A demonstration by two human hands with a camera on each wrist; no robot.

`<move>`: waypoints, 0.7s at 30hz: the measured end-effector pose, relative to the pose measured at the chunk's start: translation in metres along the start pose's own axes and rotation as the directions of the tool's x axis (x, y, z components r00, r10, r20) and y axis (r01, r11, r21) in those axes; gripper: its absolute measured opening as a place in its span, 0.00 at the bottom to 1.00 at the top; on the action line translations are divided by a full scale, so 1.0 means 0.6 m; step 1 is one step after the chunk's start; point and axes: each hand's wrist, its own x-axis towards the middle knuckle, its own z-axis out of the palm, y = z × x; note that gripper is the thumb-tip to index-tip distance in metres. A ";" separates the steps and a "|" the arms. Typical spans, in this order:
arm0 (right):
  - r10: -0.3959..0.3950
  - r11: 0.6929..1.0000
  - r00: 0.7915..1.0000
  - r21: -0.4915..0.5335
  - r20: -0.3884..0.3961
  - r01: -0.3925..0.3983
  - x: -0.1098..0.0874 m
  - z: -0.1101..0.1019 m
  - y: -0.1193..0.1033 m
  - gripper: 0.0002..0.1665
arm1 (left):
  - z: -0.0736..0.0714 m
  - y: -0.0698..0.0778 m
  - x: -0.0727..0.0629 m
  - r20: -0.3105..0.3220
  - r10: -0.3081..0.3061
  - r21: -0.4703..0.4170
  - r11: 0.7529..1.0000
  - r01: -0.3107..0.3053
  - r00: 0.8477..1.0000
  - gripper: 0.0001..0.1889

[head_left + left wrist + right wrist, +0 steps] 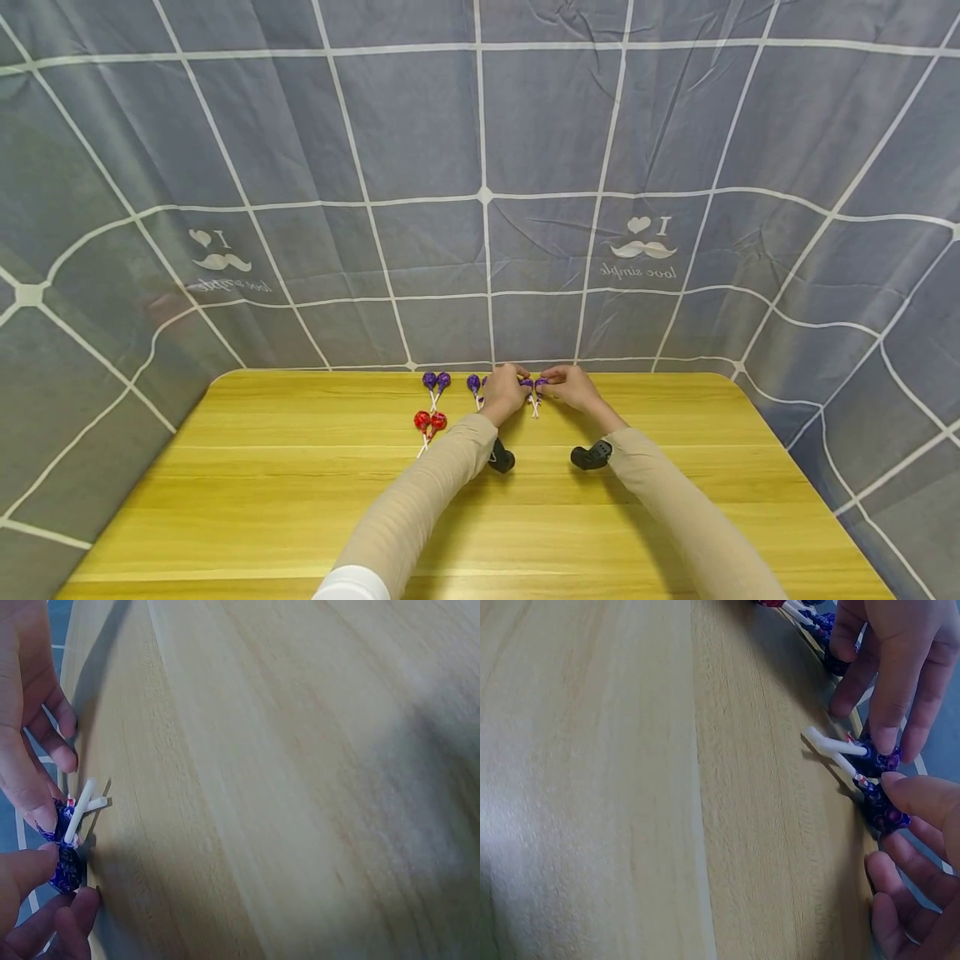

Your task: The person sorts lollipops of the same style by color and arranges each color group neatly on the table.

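Two purple-wrapped lollipops lie side by side at the table's far edge, their white sticks crossing. My left hand (504,392) pinches the left lollipop (66,868) by its wrapped head between thumb and fingers. On the right one (885,814), my right hand (572,389) has its thumb on top and fingers beneath the head. The two hands almost meet there. Just left of my left hand is another purple lollipop (473,382), with a further purple head partly hidden behind the hand.
Farther left, a pair of purple lollipops (437,381) lies with sticks crossed. Two red lollipops (431,422) sit in front of that pair. The wooden table (285,500) ends at a grey curtain (420,250) with white lines. Black wrist devices (591,456) hang under both forearms.
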 end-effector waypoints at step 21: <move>0.049 0.996 0.994 -0.069 -0.095 -0.056 -0.015 -0.005 -0.004 0.21 | -0.040 0.001 -0.013 0.021 0.010 -0.045 0.999 -0.009 1.000 0.10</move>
